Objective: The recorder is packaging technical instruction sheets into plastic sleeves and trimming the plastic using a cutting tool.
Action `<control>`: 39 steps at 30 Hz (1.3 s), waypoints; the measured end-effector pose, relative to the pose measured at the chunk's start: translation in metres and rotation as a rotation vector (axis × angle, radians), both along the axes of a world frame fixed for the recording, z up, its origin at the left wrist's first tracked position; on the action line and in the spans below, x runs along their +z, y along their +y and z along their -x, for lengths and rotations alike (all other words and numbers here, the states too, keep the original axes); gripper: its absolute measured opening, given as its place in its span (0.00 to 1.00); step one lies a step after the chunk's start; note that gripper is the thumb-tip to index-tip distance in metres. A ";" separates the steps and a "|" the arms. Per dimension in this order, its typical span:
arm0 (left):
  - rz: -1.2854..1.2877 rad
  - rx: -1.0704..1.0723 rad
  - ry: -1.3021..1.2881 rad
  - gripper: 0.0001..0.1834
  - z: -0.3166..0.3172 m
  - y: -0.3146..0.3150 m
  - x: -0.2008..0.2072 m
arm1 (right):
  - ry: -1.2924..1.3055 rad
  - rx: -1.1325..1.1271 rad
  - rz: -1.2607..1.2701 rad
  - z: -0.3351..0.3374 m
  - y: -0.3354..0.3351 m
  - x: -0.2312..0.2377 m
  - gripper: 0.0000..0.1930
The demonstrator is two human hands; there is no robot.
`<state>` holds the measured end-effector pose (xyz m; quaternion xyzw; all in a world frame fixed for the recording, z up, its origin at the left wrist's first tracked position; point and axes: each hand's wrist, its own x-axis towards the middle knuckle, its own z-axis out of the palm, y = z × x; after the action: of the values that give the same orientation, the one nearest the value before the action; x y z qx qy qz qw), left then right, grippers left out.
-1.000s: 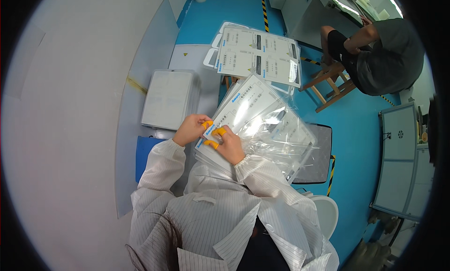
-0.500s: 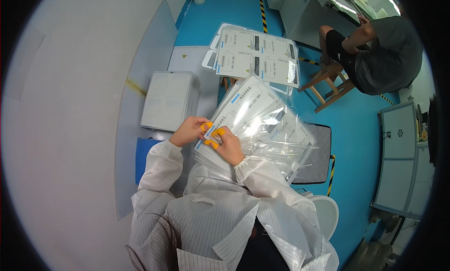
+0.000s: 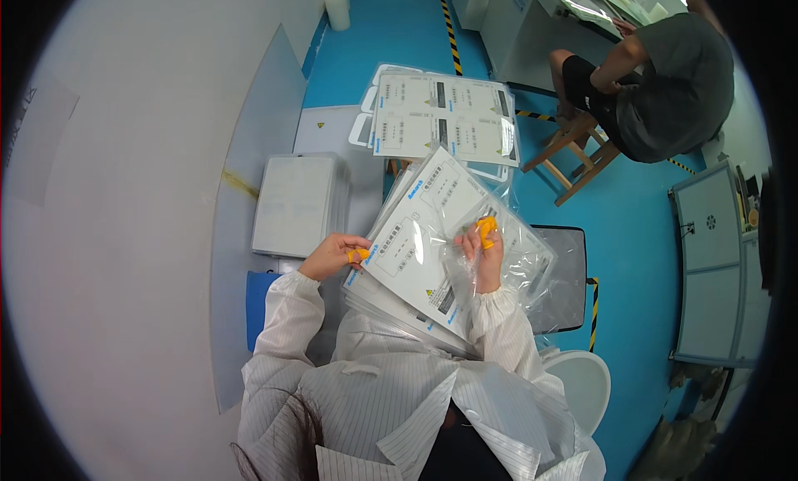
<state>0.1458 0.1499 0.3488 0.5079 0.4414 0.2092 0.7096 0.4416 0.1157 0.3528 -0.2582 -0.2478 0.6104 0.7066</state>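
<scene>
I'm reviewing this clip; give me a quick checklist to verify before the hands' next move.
1. Left grip at the left edge of the top sheet: ok, pinching it there.
2. Right grip closed on the clear film: cannot tell; film bunches around the fingers.
3. Top sheet's right side uncovered: not ok, wrinkled film overlaps it.
4. Top sheet squared with the stack beneath: not ok, it sits skewed, lower edges showing.
5. Yellow finger covers worn on both hands: ok.
</scene>
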 end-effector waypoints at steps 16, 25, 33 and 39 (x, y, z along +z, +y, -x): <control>-0.335 0.192 0.211 0.14 -0.047 0.089 0.035 | -0.159 -0.616 0.154 -0.118 -0.008 0.028 0.11; -0.133 0.590 -0.178 0.19 -0.024 0.218 -0.026 | -0.071 -1.390 -0.076 -0.360 -0.219 0.029 0.10; -0.243 0.820 -0.054 0.17 -0.090 0.274 -0.062 | -0.163 -1.485 -0.047 -0.325 -0.288 0.042 0.14; -0.653 0.731 0.696 0.17 -0.094 0.269 -0.067 | -0.327 -1.137 -0.276 -0.292 -0.301 0.096 0.16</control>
<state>0.2393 0.4189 0.2819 0.5535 0.7068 0.3859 0.2124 0.7340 -0.1852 0.4493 -0.3465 -0.2531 0.0520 0.9017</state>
